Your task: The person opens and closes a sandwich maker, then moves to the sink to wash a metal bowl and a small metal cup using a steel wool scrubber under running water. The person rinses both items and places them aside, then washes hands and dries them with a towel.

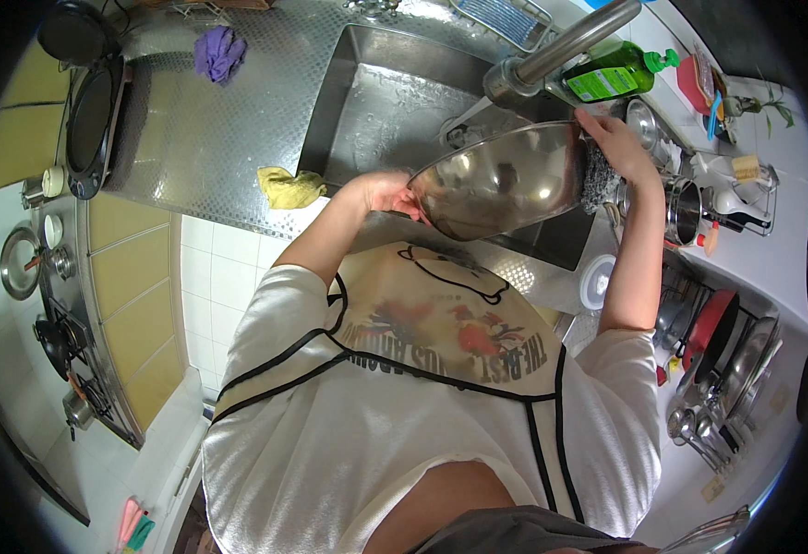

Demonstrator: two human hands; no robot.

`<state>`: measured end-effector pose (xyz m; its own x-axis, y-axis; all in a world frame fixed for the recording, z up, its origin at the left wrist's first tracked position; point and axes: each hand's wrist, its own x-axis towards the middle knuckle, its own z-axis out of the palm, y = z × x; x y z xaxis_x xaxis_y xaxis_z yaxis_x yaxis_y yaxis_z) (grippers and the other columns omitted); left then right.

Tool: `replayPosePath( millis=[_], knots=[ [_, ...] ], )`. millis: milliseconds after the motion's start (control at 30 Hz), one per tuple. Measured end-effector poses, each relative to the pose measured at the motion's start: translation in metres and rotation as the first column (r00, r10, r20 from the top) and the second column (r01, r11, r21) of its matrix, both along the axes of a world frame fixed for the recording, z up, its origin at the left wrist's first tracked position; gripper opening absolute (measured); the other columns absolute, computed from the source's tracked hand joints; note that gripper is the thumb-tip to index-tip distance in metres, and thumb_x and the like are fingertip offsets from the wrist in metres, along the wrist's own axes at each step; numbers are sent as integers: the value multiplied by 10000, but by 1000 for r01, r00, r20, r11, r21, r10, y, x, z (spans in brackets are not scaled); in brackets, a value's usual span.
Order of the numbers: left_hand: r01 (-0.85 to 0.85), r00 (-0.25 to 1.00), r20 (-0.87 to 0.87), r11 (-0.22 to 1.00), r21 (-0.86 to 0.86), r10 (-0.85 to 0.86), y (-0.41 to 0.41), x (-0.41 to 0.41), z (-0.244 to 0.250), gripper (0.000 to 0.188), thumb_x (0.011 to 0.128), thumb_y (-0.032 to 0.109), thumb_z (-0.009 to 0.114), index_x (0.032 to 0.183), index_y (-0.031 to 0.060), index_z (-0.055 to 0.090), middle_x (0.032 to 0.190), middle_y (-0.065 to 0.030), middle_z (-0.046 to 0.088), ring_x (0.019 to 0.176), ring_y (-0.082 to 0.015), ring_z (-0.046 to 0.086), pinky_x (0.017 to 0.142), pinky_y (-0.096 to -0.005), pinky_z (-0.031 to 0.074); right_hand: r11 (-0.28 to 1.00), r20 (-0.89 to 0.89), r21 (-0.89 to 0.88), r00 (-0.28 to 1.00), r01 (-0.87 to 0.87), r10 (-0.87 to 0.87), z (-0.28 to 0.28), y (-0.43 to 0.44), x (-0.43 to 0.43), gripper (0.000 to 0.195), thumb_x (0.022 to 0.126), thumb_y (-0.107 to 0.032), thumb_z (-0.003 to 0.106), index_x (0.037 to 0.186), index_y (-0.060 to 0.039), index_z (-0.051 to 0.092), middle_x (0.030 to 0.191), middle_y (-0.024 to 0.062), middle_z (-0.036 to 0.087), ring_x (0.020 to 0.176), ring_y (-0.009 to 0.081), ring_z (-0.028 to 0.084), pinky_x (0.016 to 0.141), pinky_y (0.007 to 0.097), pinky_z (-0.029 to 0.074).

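A large stainless steel bowl [504,180] is tilted over the metal sink [376,90], its outer side towards me. My left hand [393,194] grips the bowl's edge at the left, and my right hand [612,142] holds its rim at the upper right. Water runs from the faucet [515,79] behind the bowl. A grey mesh scrubber [599,180] lies right of the bowl, beside my right wrist. A yellow cloth [290,188] rests on the counter edge near my left forearm.
A purple cloth [219,54] lies on the steel counter [189,138]. The green soap bottle [605,73] stands behind the faucet. A plastic lid [596,280] sits near my right elbow. A rack holds pans [709,329] and utensils at right. An electric griddle [91,128] stands at left.
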<state>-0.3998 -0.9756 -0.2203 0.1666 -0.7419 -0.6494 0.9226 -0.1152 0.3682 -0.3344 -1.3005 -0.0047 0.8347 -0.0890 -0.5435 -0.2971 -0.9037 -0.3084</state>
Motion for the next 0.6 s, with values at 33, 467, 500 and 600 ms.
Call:
replayPosePath(
  millis=[33,467,500,600],
  knots=[
    [19,1000,14,999,39,-20,-1,3,1,286,851,90,533,1124,11,564,638,2,563,572,-144,603,682,-335,570,996,76,85,997,24,-30,-7,-4,-8,642,888,-529,511,1133,58,596,1076,163,644,1027,202,574,923,300,394],
    [-373,861,427,914,162,276,17,8,-9,577,880,2,556,1394,114,319,990,-28,572,781,-67,571,636,-209,498,980,328,200,942,8,-75,11,51,-117,744,782,-289,657,1407,-47,334,602,165,570,540,311,574,557,356,449],
    [-379,852,437,915,136,288,13,10,-7,589,882,-3,549,1403,127,305,995,-26,568,778,-67,565,634,-212,497,985,344,174,937,0,-61,16,56,-123,756,777,-277,657,1416,-59,318,602,163,571,547,325,575,554,367,449],
    [-444,834,381,895,35,399,-7,16,5,572,874,24,549,1382,138,310,992,-35,558,822,-111,574,694,-272,499,996,409,75,912,-39,5,21,60,-135,787,765,-209,640,1449,-132,259,599,163,574,572,372,585,542,426,450]
  ],
)
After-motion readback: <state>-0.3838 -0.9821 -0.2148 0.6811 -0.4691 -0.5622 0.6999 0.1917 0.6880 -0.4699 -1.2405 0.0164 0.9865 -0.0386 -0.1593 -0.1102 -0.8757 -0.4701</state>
